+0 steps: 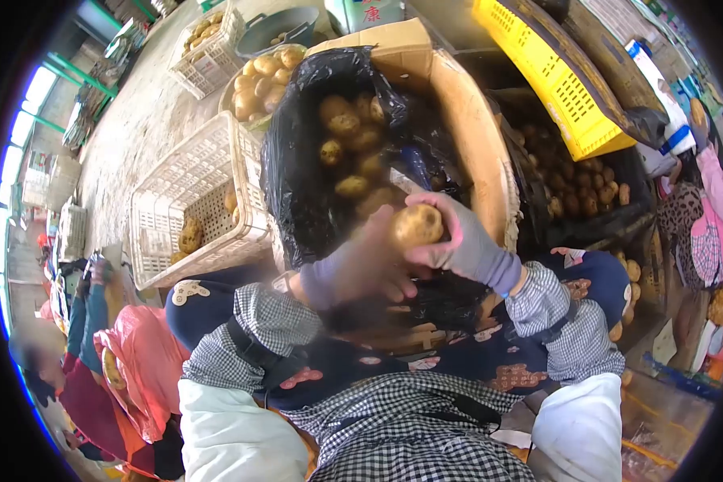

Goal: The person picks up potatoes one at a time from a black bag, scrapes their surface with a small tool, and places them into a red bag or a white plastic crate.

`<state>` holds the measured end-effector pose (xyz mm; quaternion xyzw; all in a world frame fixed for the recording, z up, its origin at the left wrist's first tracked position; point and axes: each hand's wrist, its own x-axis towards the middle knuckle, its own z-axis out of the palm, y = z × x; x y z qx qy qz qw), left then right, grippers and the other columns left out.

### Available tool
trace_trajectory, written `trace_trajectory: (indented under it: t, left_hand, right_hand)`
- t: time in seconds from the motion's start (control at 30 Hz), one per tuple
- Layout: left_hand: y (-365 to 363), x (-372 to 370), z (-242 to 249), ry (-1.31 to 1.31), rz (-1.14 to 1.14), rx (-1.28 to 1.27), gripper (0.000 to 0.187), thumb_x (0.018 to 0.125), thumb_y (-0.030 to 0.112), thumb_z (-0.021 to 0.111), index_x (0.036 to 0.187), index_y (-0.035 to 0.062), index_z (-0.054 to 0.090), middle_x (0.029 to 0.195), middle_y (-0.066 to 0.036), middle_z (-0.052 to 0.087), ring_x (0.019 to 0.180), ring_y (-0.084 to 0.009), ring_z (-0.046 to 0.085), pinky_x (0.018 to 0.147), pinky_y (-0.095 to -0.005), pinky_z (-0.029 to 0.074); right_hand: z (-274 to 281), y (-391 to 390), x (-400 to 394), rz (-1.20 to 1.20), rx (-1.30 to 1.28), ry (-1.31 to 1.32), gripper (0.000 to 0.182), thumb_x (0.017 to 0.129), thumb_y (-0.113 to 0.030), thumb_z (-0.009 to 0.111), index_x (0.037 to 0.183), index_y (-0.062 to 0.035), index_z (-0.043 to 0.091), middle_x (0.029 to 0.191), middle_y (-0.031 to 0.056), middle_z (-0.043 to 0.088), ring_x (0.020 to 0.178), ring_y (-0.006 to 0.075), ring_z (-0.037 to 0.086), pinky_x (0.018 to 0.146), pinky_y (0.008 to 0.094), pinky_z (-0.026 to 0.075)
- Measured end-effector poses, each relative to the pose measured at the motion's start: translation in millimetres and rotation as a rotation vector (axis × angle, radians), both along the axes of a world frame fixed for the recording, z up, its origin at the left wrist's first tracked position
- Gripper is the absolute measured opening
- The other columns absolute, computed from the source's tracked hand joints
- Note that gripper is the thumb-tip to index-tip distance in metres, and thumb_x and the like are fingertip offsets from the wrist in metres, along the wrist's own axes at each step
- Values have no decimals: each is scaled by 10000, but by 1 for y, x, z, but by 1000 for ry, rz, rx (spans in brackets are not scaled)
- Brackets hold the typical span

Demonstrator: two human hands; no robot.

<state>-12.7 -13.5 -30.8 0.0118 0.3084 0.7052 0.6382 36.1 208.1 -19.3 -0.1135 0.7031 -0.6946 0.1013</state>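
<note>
My right hand (462, 241), in a grey-purple glove with bare fingertips, grips a pale brown potato (418, 226) with a dark spot. A short, pale, flat strip (406, 182) juts out above its fingers; its other end is hidden. Beside the potato, my left hand (369, 261), gloved alike and blurred by motion, has its thumb and fingers apart. Both hands are over the near part of a cardboard box (478, 120) lined with a black plastic bag (285, 153). Several potatoes (344, 120) lie inside that bag, along with something blue (415, 165).
On the left stands a white plastic crate (149, 229) with a few potatoes. Behind it are a basin of potatoes (257, 84) and another crate (205, 68). At right, a yellow crate (566, 88) leans over a dark bin of potatoes (586, 189). Another person (96, 394) sits at lower left.
</note>
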Motion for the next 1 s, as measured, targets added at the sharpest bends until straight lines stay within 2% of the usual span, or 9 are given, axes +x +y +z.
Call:
trace_trajectory:
  t: [0.1,0.2,0.23,0.43,0.57,0.6,0.73,0.8,1.0]
  left_hand:
    - [6,4,30,257,153,-217,579,1006,572,353,1342,123,499,1102,-106,661,949,-225,664,794,-329,555]
    - [6,-21,31,596,308,-353,576,1024,539,332,1364,100,484,1122,-116,658,984,-256,667,868,-359,538]
    - [-1,-29,18,384,361,-299,530,1032,496,351,1358,101,489,1121,-112,657,1004,-264,667,846,-353,547]
    - [-29,-62,-26,381,133,-555,499,959,564,487,1218,140,527,976,-78,613,839,-268,630,728,-415,545]
    - [-23,-49,-19,424,11,-590,494,968,550,481,1255,149,497,1002,-74,622,859,-263,635,717,-393,535]
    - [-19,-46,-18,428,-7,-593,509,962,556,488,1242,132,513,1039,-94,625,895,-276,635,760,-410,534]
    - [-17,-26,11,476,14,-535,396,979,452,516,1198,125,562,1038,-93,665,973,-266,645,899,-404,512]
    - [-24,-20,16,453,49,-567,404,982,401,516,1237,88,540,1064,-98,642,947,-262,650,879,-405,531]
    - [-38,-34,0,537,-119,-258,407,984,345,519,1275,60,515,1052,-108,613,904,-248,653,799,-375,560]
  right_hand:
    - [26,13,11,-220,-310,-89,579,783,-130,795,1276,-43,502,1181,79,597,1036,159,614,860,291,534]
    - [66,52,44,-597,-425,53,517,880,-196,684,1327,-42,474,1190,101,614,1030,197,636,834,345,555]
    - [85,65,66,-712,-460,162,525,889,-224,676,1336,-41,470,1202,110,612,1035,215,637,844,370,553]
    - [193,131,247,-1235,-458,910,510,940,-436,598,1298,-83,515,1287,154,567,1125,301,575,910,501,515]
    - [259,151,375,-1558,-357,1521,701,818,-471,728,1288,-9,490,1167,147,571,1037,267,586,736,320,562]
    - [265,156,419,-1450,-367,1542,581,853,-451,706,1224,-39,537,1109,100,614,955,222,601,858,365,524]
    - [282,152,491,-1605,-298,1392,444,871,-291,658,1142,21,496,1005,110,546,911,205,550,827,338,488]
    - [271,166,451,-1318,-457,1457,240,767,-188,779,857,-106,572,700,-16,536,740,158,553,800,305,498]
    - [197,238,278,-994,-606,828,454,953,-195,525,1327,19,382,1205,123,508,1021,220,562,906,354,487]
